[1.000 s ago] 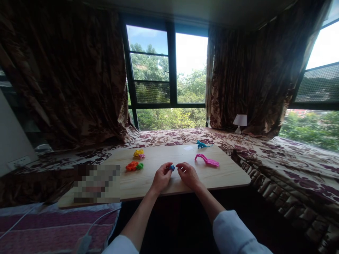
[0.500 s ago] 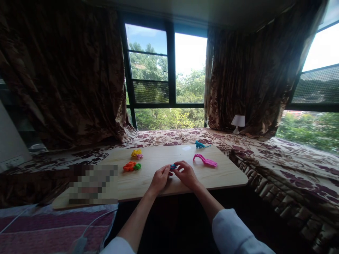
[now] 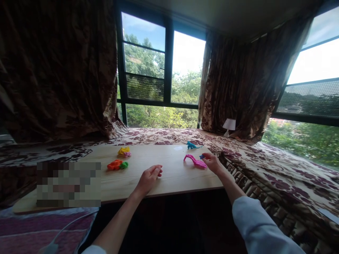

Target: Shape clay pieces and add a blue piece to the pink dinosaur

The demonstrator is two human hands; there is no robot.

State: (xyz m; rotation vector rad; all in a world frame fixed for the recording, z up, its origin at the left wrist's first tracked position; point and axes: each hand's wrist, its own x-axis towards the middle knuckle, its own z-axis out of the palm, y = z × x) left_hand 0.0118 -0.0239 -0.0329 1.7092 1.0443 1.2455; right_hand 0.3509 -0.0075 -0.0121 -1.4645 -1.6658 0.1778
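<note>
My right hand is over the right part of the wooden table. Its fingertips pinch a small blue piece, whose exact kind is too small to make out. Just left of that hand lies a pink long-necked figure, like a flamingo. Behind it stands a blue long-tailed animal figure. My left hand rests near the table's front edge with its fingers curled together, and nothing shows in it. Farther left are an orange lump joined to a green one, and a yellow lump with a pale pink one.
A blurred-out patch covers the table's left end. Behind the table runs a ledge with a flowered cloth, where a small white lamp stands. A white cable lies at the lower left.
The hands have parted. My right hand has carried the blue piece rightward to beside the pink figure, and my left hand has let go of it. The view has turned slightly right.
</note>
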